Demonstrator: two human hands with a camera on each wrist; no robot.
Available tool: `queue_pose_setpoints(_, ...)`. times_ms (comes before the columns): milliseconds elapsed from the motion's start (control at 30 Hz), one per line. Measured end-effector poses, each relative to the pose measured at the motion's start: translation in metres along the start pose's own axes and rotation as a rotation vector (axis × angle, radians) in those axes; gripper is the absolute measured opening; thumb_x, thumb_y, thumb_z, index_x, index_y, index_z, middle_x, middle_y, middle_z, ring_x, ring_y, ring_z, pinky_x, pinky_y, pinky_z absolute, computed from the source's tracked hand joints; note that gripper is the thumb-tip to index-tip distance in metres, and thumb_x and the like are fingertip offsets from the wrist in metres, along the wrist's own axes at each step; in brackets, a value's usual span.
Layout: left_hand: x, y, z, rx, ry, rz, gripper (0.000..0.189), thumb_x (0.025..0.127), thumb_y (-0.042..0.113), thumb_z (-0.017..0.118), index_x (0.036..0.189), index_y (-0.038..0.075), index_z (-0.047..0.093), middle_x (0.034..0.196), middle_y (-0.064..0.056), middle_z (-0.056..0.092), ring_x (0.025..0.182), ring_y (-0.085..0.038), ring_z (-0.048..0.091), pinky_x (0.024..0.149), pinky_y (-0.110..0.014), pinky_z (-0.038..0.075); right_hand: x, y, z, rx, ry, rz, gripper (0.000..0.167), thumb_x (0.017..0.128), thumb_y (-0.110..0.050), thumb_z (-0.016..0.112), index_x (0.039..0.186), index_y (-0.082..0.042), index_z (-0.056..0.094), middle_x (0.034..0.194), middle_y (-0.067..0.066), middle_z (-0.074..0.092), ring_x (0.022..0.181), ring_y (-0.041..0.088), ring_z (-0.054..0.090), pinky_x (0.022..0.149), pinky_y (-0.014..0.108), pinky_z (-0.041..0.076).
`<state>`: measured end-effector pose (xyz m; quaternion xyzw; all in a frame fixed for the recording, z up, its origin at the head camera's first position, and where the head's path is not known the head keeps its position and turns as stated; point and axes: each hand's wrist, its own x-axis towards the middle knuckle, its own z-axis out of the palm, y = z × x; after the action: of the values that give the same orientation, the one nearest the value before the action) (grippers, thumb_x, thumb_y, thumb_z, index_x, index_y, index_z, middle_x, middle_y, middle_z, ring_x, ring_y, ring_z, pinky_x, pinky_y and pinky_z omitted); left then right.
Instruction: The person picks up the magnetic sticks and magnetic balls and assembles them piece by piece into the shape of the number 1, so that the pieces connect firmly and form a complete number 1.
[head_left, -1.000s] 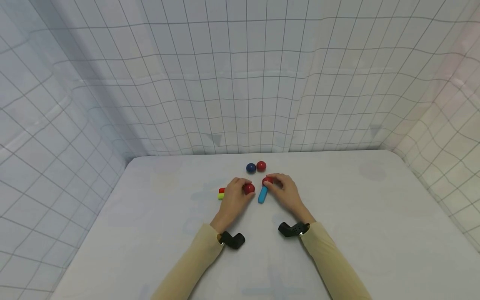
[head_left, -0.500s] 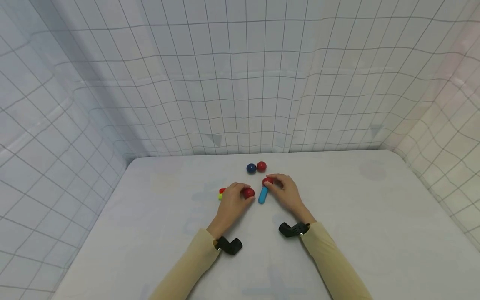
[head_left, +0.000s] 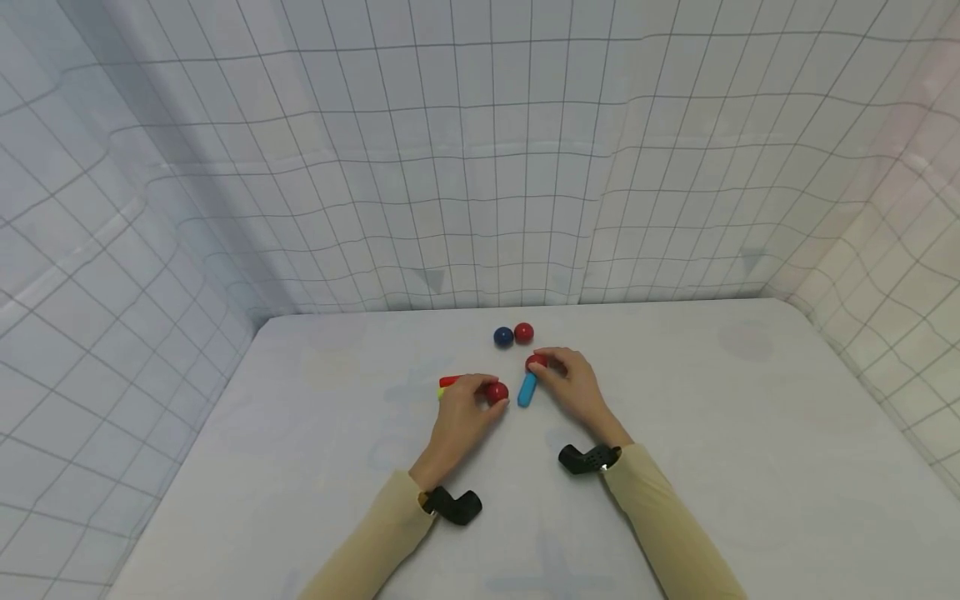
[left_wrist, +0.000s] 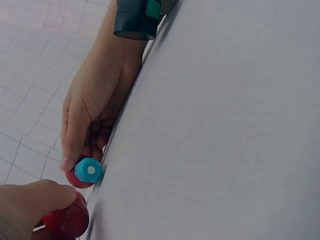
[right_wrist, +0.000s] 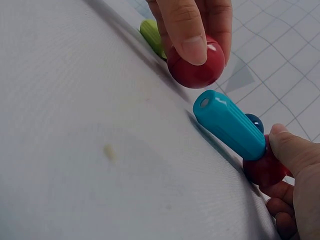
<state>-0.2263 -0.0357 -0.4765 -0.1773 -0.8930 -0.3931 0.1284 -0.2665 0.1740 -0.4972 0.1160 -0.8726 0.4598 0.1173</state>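
Observation:
My left hand [head_left: 453,425] pinches a glossy red ball [head_left: 497,393] between thumb and fingers, low over the white table. The right hand [head_left: 576,387] grips another red ball [head_left: 536,360]. Against that ball sits one end of a ribbed blue rod [head_left: 527,390], which points back toward the person. In the right wrist view the rod's free end shows a pale round spot, and a small gap parts it from the left hand's red ball [right_wrist: 200,72]. The left wrist view shows the blue rod [left_wrist: 88,170] end-on, in front of the right hand's ball.
Farther back on the table [head_left: 675,467], a dark blue ball [head_left: 503,337] and a red ball [head_left: 523,333] stand side by side. A red rod [head_left: 448,382] and a yellow-green rod [head_left: 442,394] lie beyond the left hand, partly covered by it. Gridded white curtains surround the table.
My left hand has drawn slightly back toward the person with its red ball, uncovering more of the red rod. The right hand, its ball and the blue rod stay nearly still.

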Motion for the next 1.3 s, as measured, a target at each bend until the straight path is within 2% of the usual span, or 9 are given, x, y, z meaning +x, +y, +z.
queue_pose_setpoints(300,-0.009,0.003,-0.001,-0.02,-0.058,-0.029,0.036,0.081,0.016,0.077,0.112,0.004,0.065,0.103,-0.006,0.063,0.091,-0.016,0.06,0.079,-0.028,0.051,0.0,0.001,0.001,-0.006,0.002,-0.002,0.035,0.09,-0.033,0.066,0.116,-0.01,0.066,0.11,0.006,0.063,0.104,0.022,0.053,0.091,0.041,0.042)
queue_pose_setpoints(833,-0.017,0.0,0.001,-0.145,-0.028,-0.001,0.034,0.078,0.015,0.08,0.105,0.003,0.064,0.099,-0.006,0.065,0.085,-0.014,0.065,0.073,-0.022,0.052,0.001,0.002,0.002,-0.007,0.003,0.004,0.036,0.09,-0.035,0.065,0.117,-0.011,0.066,0.11,0.005,0.063,0.106,0.022,0.053,0.093,0.041,0.041)
queue_pose_setpoints(1300,-0.02,-0.001,0.003,-0.209,0.009,0.016,0.034,0.076,0.016,0.081,0.103,0.002,0.067,0.097,-0.006,0.066,0.081,-0.013,0.065,0.071,-0.021,0.052,-0.001,0.001,0.001,0.001,0.012,-0.008,0.036,0.091,-0.033,0.065,0.117,-0.009,0.066,0.112,0.009,0.063,0.105,0.025,0.053,0.092,0.043,0.041)
